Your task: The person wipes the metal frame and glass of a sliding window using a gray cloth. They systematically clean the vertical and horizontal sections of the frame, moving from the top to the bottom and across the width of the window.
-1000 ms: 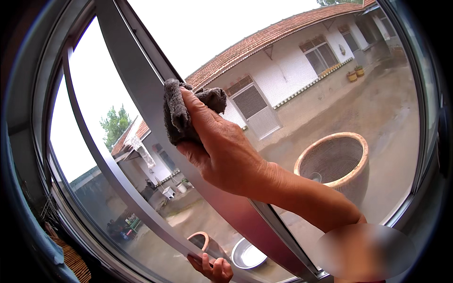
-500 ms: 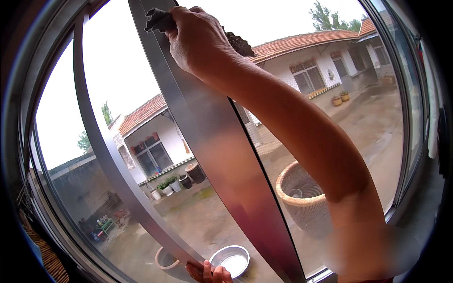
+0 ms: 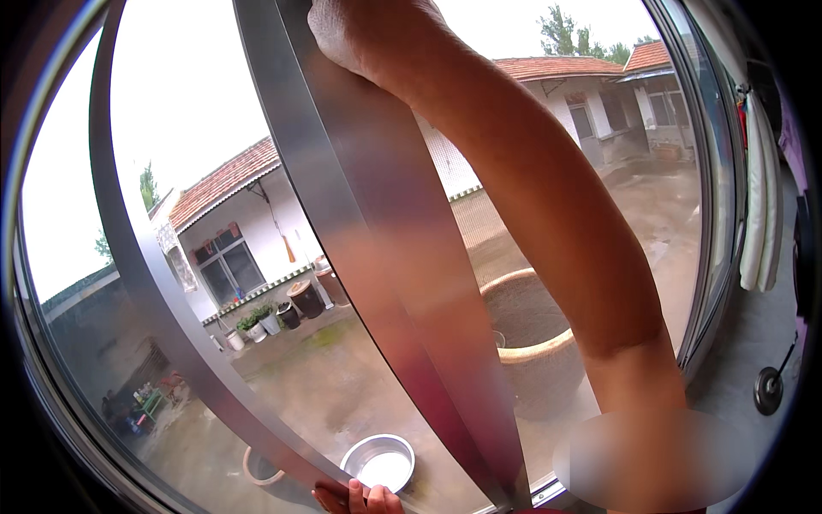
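Head view is showing my right hand reaching the top of the window frame, its grip cut off so I cannot tell, while my left hand is resting low, fingers apart.

Two bare hands, right hand on a long sleeveless forearm, left hand ringless.

The window post running from top centre to the bottom of the frame is smooth brushed metal with a dull silver sheen. The thinner bar on the left looks the same. The glass pane is clear and glossy. Outside, lower centre, a metal basin shines; right of centre, a big clay pot looks rough and matt. White cloth hangs at the right edge.
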### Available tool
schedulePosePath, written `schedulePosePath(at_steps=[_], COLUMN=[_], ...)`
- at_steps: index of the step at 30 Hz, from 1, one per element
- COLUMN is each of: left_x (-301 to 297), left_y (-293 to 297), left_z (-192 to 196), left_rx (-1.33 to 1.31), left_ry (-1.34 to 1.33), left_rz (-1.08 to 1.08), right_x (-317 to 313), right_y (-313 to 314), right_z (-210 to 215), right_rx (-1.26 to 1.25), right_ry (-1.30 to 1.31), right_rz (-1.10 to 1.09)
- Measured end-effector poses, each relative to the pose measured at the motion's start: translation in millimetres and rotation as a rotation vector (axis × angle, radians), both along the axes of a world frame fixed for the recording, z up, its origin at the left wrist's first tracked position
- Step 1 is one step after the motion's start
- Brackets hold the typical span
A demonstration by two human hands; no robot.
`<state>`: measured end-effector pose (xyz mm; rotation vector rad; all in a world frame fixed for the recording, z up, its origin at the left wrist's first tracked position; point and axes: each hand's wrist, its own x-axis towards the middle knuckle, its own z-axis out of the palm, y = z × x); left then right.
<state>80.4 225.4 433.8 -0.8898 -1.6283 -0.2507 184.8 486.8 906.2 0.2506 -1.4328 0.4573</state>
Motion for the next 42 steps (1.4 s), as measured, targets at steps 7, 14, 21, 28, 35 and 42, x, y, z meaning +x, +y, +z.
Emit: schedulePosePath(at_steps=[7,14,21,28,35,42], left_x=[8.9,-1.6,-8.6,-4.5,-5.6,-8.9], left_y=[-4.4,-1.4,-10.7,-12.1,-6.1,-8.7], left_z=[29.7,45.2,61.2,74.6,85.3,76.6], left_rx=[0.009,0.032,-0.011,-0.104,-0.15,-0.154], left_ry=[0.049,0.068,0.067,0.071,0.097,0.105], left_rz=[0.053,0.062,0.046,0.131,0.142,0.175], right_x=[-52.2,-28.2,-12.5,0.7,13.9,29.7], right_y=[9.1,0.7,-30.8,-34.6,-36.4,-30.2], right_z=[-65.7,-162.2,-273.7,-363.6,-451.8,-516.2], right_rx=[0.15,0.075,-0.152,-0.213,-0.382,-0.53], right_ry=[0.433,0.23,0.014,-0.185,-0.276,-0.458], right_rz=[0.217,0.137,0.216,0.196,0.355,0.567])
